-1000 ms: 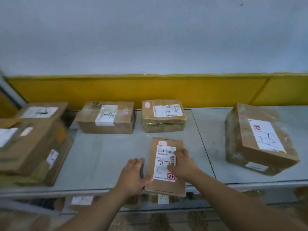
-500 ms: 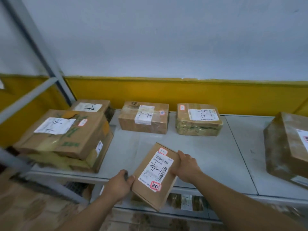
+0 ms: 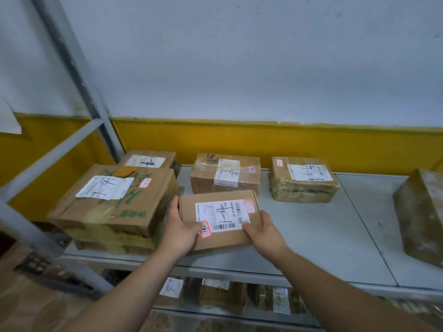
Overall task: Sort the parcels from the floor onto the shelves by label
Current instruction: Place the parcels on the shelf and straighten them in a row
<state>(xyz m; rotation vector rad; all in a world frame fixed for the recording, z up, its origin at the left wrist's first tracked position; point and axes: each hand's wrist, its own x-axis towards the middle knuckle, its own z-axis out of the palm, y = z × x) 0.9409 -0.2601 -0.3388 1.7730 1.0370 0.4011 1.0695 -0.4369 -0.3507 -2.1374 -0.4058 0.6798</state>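
The flat parcel (image 3: 219,221), on or just above the shelf (image 3: 323,236), is clasped between the left hand (image 3: 183,230) and the right hand (image 3: 263,232) at its near corners. It looks light and stiff, so a hold on two opposite edges should suit.

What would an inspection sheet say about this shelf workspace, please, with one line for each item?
Surface: grey metal shelf, scuffed, with a seam between two panels.
Job's things: flat parcel marked 1-4, label up, beside the large carton, also marked 1-4; taped box marked 1-4 behind it.
Clutter: small box behind the carton; wrapped parcel at the back; big parcel at the right edge; lower-shelf parcels underneath.
Grippers: left hand grips the flat parcel's left edge, right hand its right near corner, thumbs on top.
Cables: nothing seen.
Surroundings: shelf post at left; white wall with yellow band.
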